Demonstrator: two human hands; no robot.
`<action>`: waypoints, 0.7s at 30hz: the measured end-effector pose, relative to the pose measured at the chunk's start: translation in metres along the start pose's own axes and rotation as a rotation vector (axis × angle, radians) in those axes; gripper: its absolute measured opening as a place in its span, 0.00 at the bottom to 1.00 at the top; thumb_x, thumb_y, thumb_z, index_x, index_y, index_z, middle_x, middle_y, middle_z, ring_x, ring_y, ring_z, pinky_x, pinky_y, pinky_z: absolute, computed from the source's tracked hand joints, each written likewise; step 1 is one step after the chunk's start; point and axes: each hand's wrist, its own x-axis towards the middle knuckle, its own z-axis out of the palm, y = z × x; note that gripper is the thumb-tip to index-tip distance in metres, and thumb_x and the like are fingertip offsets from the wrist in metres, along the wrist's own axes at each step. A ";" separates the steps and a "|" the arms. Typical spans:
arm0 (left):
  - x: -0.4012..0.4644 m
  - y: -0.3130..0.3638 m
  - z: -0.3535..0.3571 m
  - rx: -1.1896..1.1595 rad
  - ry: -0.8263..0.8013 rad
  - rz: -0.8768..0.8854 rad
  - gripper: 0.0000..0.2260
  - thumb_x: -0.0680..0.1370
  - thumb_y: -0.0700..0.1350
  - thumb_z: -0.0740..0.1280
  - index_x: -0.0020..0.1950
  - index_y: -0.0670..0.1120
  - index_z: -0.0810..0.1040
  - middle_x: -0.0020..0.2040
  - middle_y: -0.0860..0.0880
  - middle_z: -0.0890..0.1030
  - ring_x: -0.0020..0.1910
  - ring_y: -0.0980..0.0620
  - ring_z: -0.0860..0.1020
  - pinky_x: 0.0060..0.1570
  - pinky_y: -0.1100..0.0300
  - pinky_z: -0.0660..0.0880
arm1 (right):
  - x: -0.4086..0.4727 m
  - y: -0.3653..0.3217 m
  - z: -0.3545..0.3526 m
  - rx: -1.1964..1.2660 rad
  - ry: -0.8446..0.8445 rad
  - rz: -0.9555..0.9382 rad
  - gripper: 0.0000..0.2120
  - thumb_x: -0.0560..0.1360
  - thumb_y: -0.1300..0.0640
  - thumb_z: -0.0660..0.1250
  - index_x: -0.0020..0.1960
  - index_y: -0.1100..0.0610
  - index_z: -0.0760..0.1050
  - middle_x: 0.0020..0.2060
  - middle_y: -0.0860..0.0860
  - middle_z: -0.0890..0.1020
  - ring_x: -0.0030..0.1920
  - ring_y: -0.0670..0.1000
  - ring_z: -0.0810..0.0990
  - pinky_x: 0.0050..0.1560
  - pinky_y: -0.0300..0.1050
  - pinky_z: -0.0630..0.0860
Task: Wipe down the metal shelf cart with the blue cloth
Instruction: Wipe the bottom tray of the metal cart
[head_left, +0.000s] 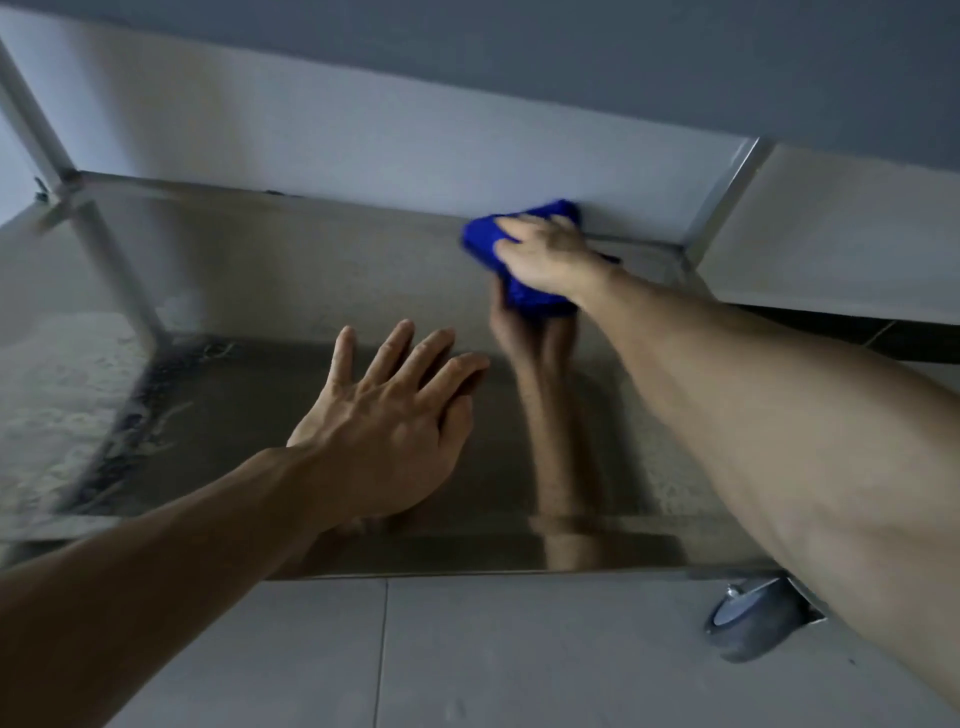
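The right hand (540, 254) is gripping the bunched blue cloth (519, 291) at the cart shelf's (260, 415) far right corner; the left hand (384, 415) is lying flat, open. Leaning could be rolling the cart on its caster (748, 623).

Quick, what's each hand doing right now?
Left hand: open, flat on the metal shelf.
Right hand: holding the blue cloth.

Head view, looking down

The single head-worn camera looked steeply down from close above the metal shelf (291, 405), facing the wall (363, 130) behind; floor tiles (519, 654) filled the bottom edge.
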 end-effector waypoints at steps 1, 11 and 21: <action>0.000 -0.001 0.000 0.007 0.003 0.006 0.25 0.76 0.60 0.35 0.74 0.63 0.50 0.79 0.55 0.54 0.79 0.46 0.50 0.72 0.33 0.49 | -0.004 -0.021 0.002 -0.019 -0.012 -0.123 0.21 0.84 0.53 0.51 0.75 0.55 0.66 0.77 0.54 0.66 0.77 0.54 0.60 0.74 0.47 0.51; -0.002 -0.005 -0.001 0.021 0.027 0.014 0.23 0.79 0.61 0.38 0.74 0.64 0.52 0.78 0.55 0.58 0.78 0.46 0.54 0.72 0.34 0.53 | -0.014 0.026 -0.017 -0.070 -0.050 -0.042 0.24 0.85 0.52 0.50 0.80 0.55 0.56 0.80 0.53 0.57 0.80 0.51 0.52 0.77 0.46 0.45; -0.001 -0.003 0.001 -0.033 0.013 0.013 0.25 0.77 0.60 0.36 0.75 0.63 0.50 0.80 0.54 0.52 0.79 0.46 0.47 0.72 0.33 0.47 | -0.017 0.111 -0.006 -0.081 0.054 0.312 0.20 0.83 0.53 0.47 0.71 0.55 0.67 0.76 0.54 0.64 0.77 0.57 0.58 0.76 0.64 0.50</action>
